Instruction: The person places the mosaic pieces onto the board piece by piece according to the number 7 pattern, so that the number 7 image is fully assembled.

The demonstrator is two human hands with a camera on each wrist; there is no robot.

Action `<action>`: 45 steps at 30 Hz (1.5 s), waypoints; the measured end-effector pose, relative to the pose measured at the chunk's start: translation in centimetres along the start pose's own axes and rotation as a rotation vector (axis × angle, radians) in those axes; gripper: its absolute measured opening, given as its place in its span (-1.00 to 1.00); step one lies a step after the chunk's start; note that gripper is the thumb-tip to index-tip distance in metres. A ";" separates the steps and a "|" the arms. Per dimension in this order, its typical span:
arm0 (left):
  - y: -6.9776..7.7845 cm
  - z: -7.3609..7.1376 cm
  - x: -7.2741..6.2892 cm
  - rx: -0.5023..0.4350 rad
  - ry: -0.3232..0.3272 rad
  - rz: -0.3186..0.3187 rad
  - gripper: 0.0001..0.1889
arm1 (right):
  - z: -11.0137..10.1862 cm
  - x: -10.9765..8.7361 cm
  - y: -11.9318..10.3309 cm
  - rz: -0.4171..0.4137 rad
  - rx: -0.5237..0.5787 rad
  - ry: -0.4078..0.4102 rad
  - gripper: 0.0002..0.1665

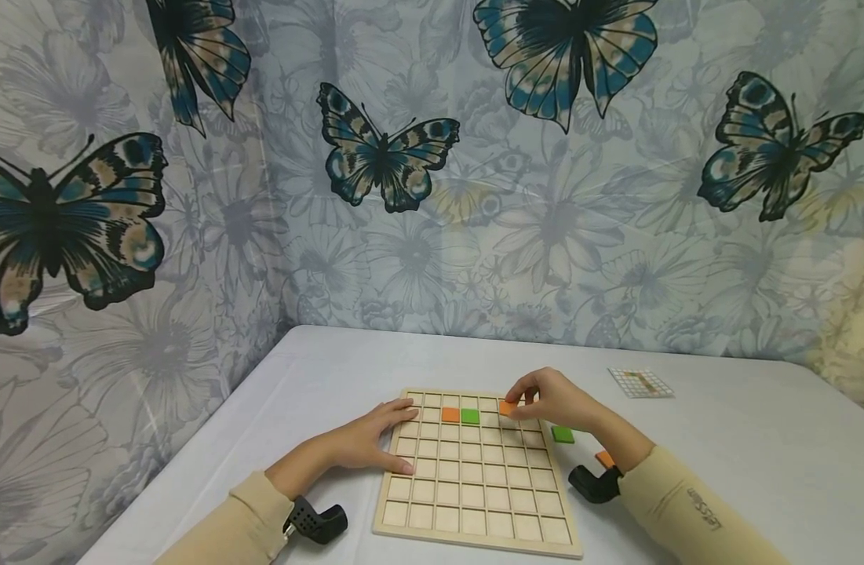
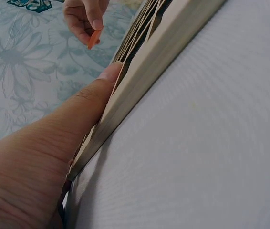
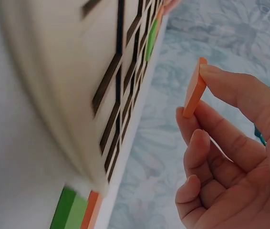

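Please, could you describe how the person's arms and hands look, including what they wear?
The left hand and right hand wear no gloves. The left sleeve and right sleeve are beige; the right bears dark lettering. A rounded black device sits at each wrist; the left one shows small holes.

Left hand: one, back upward; fingers extended toward the right hand's side, thumb spread well apart from them, on the wearer's side. Left forearm: one, bare near the wrist, sleeved beyond, slanting in from behind and left of its hand. Right hand: one, farther forward than the left; thumb and fingertips in a pinch, outer fingers curled toward the palm. Right forearm: one, likewise sleeved, slanting in from behind and right.
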State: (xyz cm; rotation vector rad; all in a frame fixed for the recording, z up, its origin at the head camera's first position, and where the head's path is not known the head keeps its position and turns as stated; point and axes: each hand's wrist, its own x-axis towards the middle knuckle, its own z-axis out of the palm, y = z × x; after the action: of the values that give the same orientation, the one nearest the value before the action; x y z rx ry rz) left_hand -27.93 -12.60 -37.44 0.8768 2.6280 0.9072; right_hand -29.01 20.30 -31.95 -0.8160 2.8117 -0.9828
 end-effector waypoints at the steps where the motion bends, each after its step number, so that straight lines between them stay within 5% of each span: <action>1: 0.0 0.0 0.0 -0.001 0.000 -0.001 -0.04 | 0.1 0.2 -0.1 0.002 0.002 0.000 -0.77; 23: 0.3 0.0 -0.1 -0.009 0.003 0.000 -0.04 | 1.5 2.4 -0.2 -0.004 0.031 -0.043 -0.81; 45: 0.2 0.0 -0.1 -0.003 0.005 0.001 -0.05 | 2.8 2.5 0.5 -0.007 0.003 -0.039 -0.84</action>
State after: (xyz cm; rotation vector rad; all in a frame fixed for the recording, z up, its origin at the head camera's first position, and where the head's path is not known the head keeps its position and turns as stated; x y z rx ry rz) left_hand -27.77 -12.53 -37.26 0.8760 2.6305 0.9144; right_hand -30.75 17.78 -34.16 -0.8359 2.7754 -0.9609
